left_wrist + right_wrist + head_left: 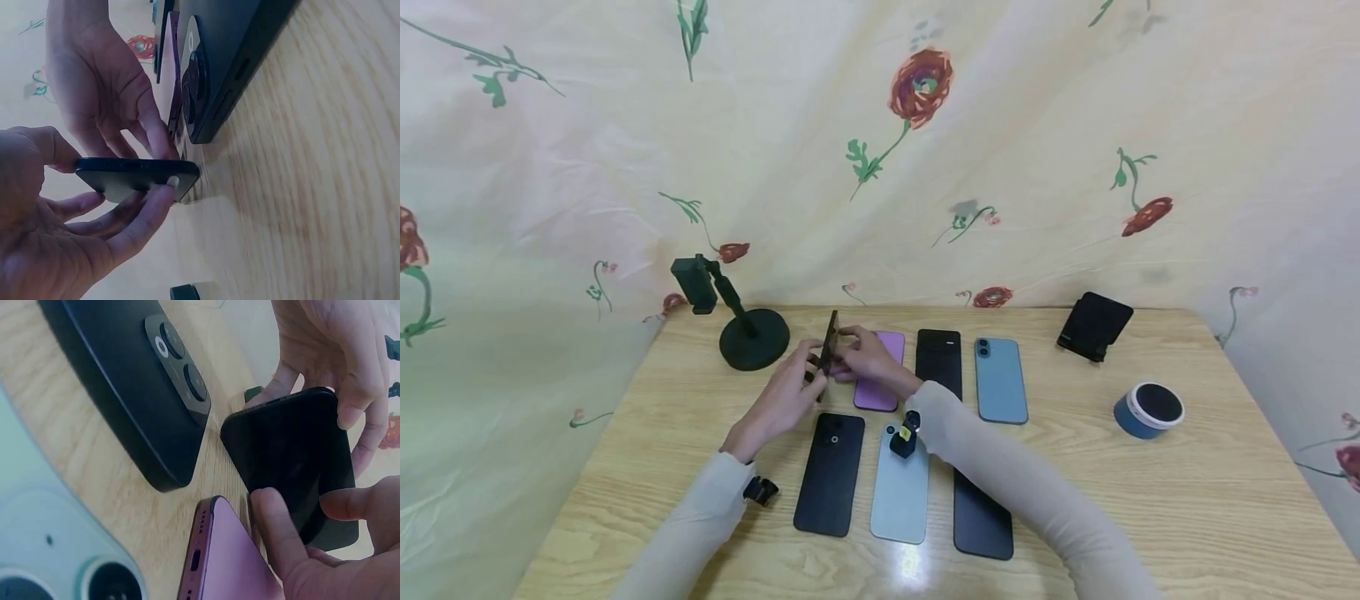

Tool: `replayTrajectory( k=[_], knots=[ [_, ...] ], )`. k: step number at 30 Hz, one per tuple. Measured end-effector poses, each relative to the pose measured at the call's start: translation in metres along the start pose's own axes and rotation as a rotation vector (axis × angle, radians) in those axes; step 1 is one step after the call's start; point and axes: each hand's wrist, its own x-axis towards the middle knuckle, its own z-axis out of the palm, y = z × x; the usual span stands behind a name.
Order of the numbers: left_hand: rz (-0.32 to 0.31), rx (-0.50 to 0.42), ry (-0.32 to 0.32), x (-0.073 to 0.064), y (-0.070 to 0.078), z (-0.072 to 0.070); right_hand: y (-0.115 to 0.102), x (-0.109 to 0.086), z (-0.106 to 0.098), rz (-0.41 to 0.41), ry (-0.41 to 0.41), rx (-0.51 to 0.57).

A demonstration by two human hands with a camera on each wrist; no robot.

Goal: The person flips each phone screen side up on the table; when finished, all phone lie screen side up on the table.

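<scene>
A dark smartphone (830, 343) stands tilted up on edge between both hands, its black screen (290, 447) facing the right wrist camera. My left hand (781, 398) grips it by the edges, thumb on one side and fingers on the other. From the other side my right hand (871, 360) holds it, thumb and a fingertip on the screen side near one end. Right beside them lies a purple phone (880, 396), partly covered by the right hand. A black phone (831, 475) with a round camera bump lies nearer, back up.
A pale blue phone (898, 504), a dark phone (985, 521), another dark phone (938, 354) and a blue phone (1002, 382) lie in two rows. At back left stands a black stand (754, 340); to the right are a black holder (1093, 325) and a blue-white round container (1138, 421).
</scene>
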Motion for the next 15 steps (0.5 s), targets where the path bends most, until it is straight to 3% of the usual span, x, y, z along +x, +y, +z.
replayTrajectory(
  k=[15],
  knots=[
    [0.031, -0.074, 0.025, -0.004, -0.005, -0.006, 0.000, -0.015, 0.007, -0.035, -0.048, -0.134]
  ],
)
